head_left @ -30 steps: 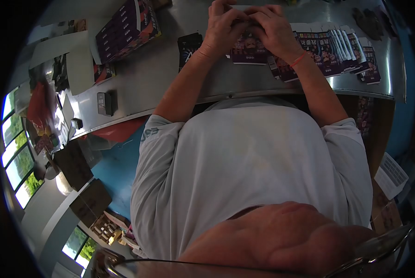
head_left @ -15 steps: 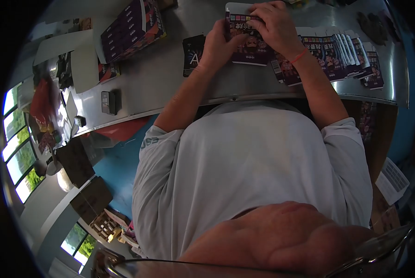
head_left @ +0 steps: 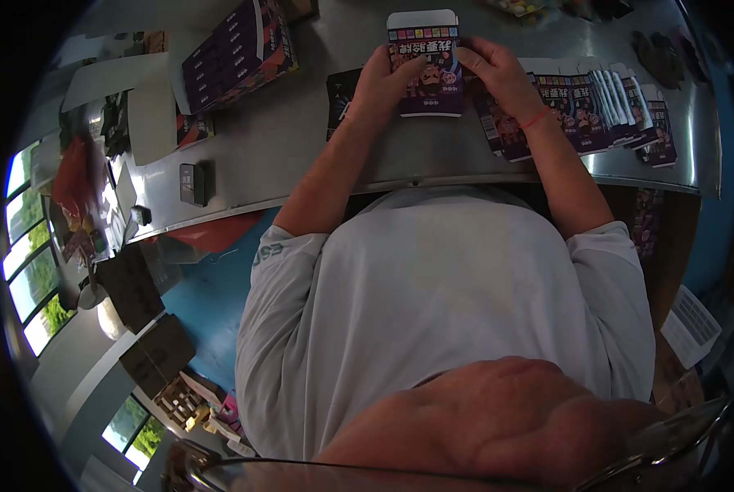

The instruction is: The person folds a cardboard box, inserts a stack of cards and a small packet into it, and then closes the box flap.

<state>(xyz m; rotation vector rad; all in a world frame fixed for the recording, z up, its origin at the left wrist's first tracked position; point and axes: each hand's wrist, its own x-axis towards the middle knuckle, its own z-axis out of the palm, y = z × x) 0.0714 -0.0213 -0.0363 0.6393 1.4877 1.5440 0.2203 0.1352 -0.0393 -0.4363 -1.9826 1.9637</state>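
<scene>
A purple printed card box (head_left: pixel 432 82) is held upright in front of me, with a pale flap (head_left: pixel 422 18) standing up at its far end. Its left side is in my left hand (head_left: pixel 383 82), thumb across the printed face and the other fingers hidden. Along the right edge, my right hand (head_left: pixel 498 75) grips it with the thumb near the upper corner. Beside my left hand, a black card or packet (head_left: pixel 340 102) lies partly covered. Close to my right wrist is an overlapping row of similar purple boxes (head_left: pixel 576 111).
A large purple carton (head_left: pixel 236 57) stands at the table's left, with a small dark box (head_left: pixel 193 182) nearer the front edge. Dark gloves or cloths (head_left: pixel 658 59) lie at the far right. The metal table's front edge (head_left: pixel 416 181) runs before my body.
My right hand has come off the box's top and moved down to its right edge. The flap end and printed face now show more fully.
</scene>
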